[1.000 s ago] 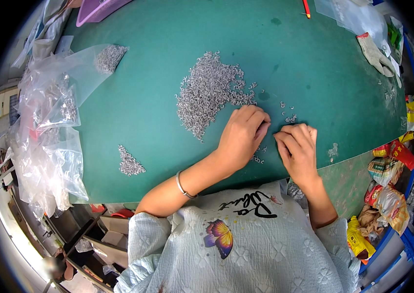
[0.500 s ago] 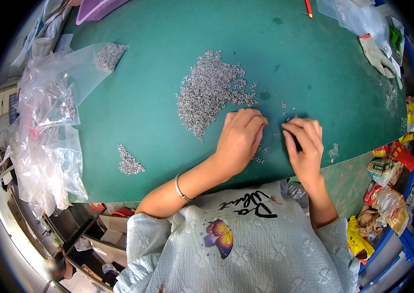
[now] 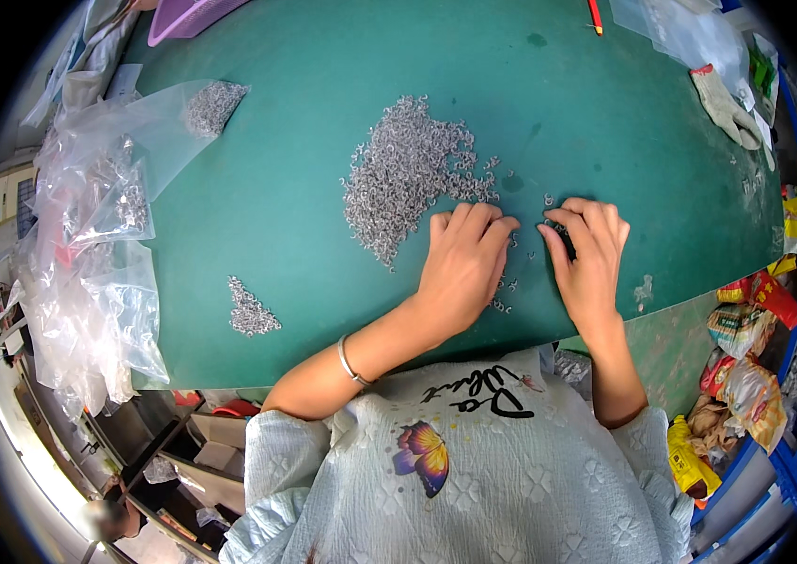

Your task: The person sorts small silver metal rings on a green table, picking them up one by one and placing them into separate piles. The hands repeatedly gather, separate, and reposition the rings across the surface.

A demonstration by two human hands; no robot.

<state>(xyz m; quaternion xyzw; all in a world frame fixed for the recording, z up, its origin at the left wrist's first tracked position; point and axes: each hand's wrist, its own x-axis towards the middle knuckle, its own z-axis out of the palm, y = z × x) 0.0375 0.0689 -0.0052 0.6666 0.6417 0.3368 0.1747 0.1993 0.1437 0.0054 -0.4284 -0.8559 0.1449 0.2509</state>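
A large heap of small silvery C-shaped metal pieces lies mid-table. My left hand is by its lower right edge, back up, with fingers bent down and drawn together; its fingertips and anything in them are hidden. Just to the right, my right hand is curled, with thumb and index tips close together near a few loose pieces; I cannot make out what lies between them. Below the left fingers more loose pieces are scattered. A smaller pile sits apart at the left.
The green tabletop carries clear plastic bags at left, one holding metal pieces. A purple basket stands at the far left, a red pencil-like stick at the far edge. A work glove lies at right, near colourful packets.
My right hand has moved a little away from me, over the spot where loose pieces lay. The left hand has shifted slightly, its fingers still bent down. The heap looks nearly the same.
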